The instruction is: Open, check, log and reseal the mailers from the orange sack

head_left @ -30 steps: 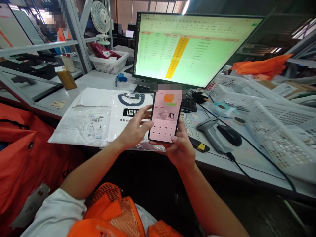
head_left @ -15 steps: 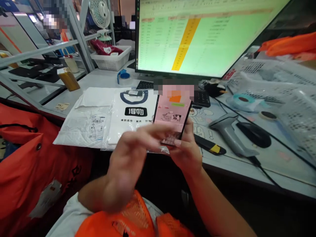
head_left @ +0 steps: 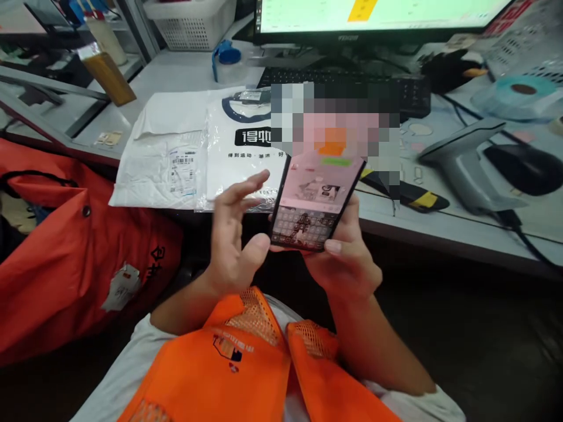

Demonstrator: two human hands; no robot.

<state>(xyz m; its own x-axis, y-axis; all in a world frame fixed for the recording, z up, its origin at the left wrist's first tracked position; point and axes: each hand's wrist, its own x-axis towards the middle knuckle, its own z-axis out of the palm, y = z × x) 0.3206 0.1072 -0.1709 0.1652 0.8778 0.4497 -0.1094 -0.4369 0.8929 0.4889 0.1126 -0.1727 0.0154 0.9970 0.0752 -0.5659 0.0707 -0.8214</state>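
Note:
My right hand (head_left: 345, 258) is wrapped round the lower right side of a smartphone (head_left: 314, 193), its thumb near the bottom corner. The tilted screen shows a pink chat page above an on-screen keyboard; its upper part is blurred out. Beside the phone's left edge is my left hand (head_left: 235, 234), fingers apart and holding nothing. Its thumb tip lies close to the lower left corner; I cannot tell whether they touch. Behind the hands, a clear plastic bag with a white printed item (head_left: 240, 170) lies beside a white mailer with a label (head_left: 153, 152), partly overlapping it.
On the desk's right lie a black and yellow box cutter (head_left: 422, 199), a grey barcode scanner (head_left: 466, 167) and a black mouse (head_left: 525, 167). A keyboard (head_left: 413, 97) sits below the monitor (head_left: 352, 38). A large red bag (head_left: 48, 252) stands at the left.
My left hand has drawn back from over the screen to the phone's left side, its fingers spread. My view has tilted down. The right hand still holds the phone.

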